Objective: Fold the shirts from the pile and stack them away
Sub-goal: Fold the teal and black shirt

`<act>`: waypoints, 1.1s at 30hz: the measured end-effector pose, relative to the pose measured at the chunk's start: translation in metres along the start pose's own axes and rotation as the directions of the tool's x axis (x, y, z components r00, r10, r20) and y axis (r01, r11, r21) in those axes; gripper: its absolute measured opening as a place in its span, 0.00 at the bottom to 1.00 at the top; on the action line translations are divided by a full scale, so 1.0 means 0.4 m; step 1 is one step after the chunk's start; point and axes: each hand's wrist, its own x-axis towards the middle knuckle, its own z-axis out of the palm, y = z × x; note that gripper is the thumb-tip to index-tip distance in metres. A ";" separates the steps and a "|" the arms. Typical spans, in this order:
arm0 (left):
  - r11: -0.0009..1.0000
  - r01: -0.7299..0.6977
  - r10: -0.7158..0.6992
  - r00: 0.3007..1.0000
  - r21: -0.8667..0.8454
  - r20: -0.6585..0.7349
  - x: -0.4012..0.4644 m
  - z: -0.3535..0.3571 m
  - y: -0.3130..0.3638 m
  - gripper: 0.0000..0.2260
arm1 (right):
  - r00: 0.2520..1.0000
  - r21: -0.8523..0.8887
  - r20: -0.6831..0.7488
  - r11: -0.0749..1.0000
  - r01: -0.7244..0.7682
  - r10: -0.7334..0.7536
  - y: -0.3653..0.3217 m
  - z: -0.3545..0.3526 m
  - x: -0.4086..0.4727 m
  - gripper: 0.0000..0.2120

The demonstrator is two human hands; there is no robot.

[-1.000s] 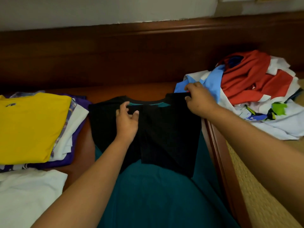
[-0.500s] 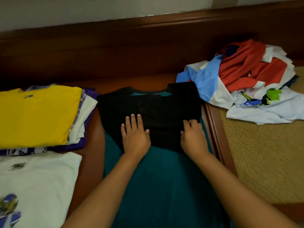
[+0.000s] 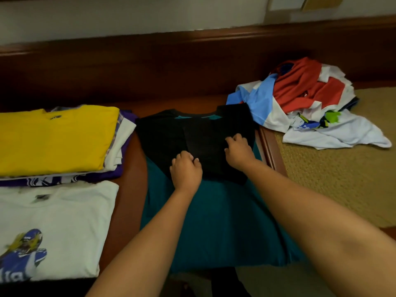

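Black shirt (image 3: 171, 133) teal-trimmed; yellow shirt (image 3: 53, 138); white shirt (image 3: 70, 219), blue-gold print; red-blue-white pile (image 3: 304, 99).

1. A room in a home, probably a bedroom or living space, seen from above at seated height.
2. A dark polished wooden ledge (image 3: 128, 200) with a raised wooden back rail (image 3: 150, 67) runs below a plain pale wall (image 3: 128, 16).
3. A white wall socket plate (image 3: 286, 2) sits high on that wall.
4. A tan woven straw mat (image 3: 334, 179) covers the surface on the right.
5. Household laundry lies about: a loose heap of red, white and blue shirts (image 3: 306, 103), and a folded stack topped by a yellow shirt (image 3: 55, 138).
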 end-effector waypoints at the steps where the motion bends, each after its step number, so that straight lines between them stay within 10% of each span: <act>1: 1.000 -0.016 0.016 1.000 -0.017 -0.019 -0.005 -0.010 0.002 0.04 | 1.000 -0.015 0.000 1.000 -0.001 0.001 0.002 0.004 -0.002 0.19; 5: 0.998 -0.062 0.062 0.998 -0.005 -0.017 -0.007 -0.026 -0.005 0.03 | 1.000 -0.026 -0.008 1.000 -0.001 0.001 0.001 0.011 -0.007 0.22; 13: 0.848 0.325 -0.250 0.942 -0.420 0.224 0.013 -0.015 0.042 0.10 | 0.999 0.010 0.030 1.000 0.016 -0.016 0.007 -0.002 0.012 0.22; 20: 0.954 0.250 -0.208 0.950 -0.166 0.232 0.023 -0.025 -0.006 0.14 | 0.995 0.168 0.069 0.984 0.057 -0.070 0.037 -0.029 0.005 0.22; 27: 0.982 -0.144 0.119 0.975 0.124 0.189 -0.044 -0.025 0.013 0.17 | 0.979 0.498 -0.150 0.866 -0.044 0.136 0.173 -0.051 -0.229 0.18; 33: 0.745 -0.662 0.554 0.686 0.089 0.471 -0.180 0.049 0.094 0.19 | 0.891 0.484 -0.149 0.817 -0.312 0.429 0.307 0.014 -0.565 0.13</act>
